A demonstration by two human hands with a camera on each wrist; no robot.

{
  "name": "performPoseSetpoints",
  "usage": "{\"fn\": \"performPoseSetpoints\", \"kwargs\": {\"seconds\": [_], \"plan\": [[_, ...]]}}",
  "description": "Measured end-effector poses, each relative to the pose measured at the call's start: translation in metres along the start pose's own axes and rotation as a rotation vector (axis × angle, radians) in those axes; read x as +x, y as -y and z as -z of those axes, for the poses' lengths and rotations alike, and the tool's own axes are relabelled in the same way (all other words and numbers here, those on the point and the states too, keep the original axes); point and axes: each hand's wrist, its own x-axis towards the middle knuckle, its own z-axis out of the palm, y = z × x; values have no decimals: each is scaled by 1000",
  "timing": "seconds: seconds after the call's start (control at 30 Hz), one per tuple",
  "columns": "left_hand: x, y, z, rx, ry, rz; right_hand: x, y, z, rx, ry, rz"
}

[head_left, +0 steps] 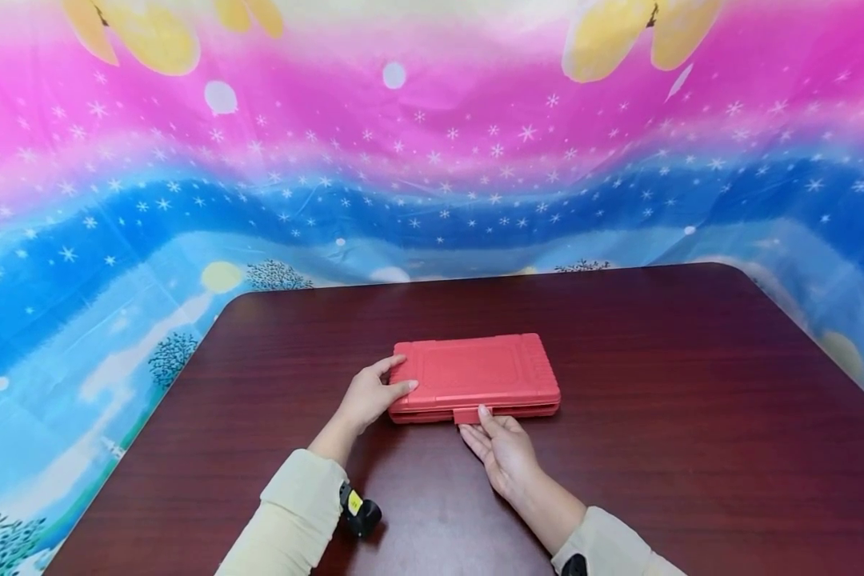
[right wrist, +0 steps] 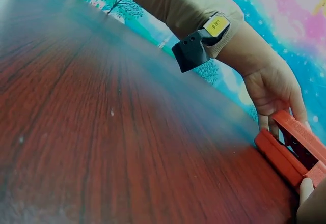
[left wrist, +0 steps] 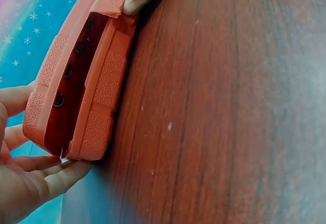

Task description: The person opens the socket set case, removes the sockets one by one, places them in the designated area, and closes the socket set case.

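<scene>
A red plastic case (head_left: pixel 475 370) lies flat on the table, its front edge facing me. My left hand (head_left: pixel 366 398) grips its left end, thumb on top near the front corner. At the middle of the front edge, my right hand (head_left: pixel 507 454) pinches the latch (head_left: pixel 467 415), thumb at its front and the other fingers lower down. The lid stands slightly ajar: in the left wrist view a narrow gap (left wrist: pixel 71 91) shows several small dark pieces inside. What else the case holds is hidden.
The dark reddish wooden table (head_left: pixel 662 352) has rounded far corners. Behind it and along its sides hangs a colourful cloth (head_left: pixel 432 176) with snowflakes. A black wrist camera (head_left: pixel 360 512) with a yellow label sits at the left cuff, close above the table.
</scene>
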Motion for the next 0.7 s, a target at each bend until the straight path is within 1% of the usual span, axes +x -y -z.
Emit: {"fn": "performPoseSetpoints", "kwargs": {"seconds": [0.13,0.3,0.43,0.6,0.7], "plan": [[-2,0,1,1,9,14,-2,0,2,-33,17,-9],[-5,0,4,44,-5,-6,-4,1,5,-102,29,-41],[-10,-1,7,97,-15,-57,-8,3,6,-154,46,-75],[-18,-1,12,103,-9,-139,-12,5,7,-173,65,-97],[-22,0,13,124,3,-197,-14,6,6,-180,68,-108]]}}
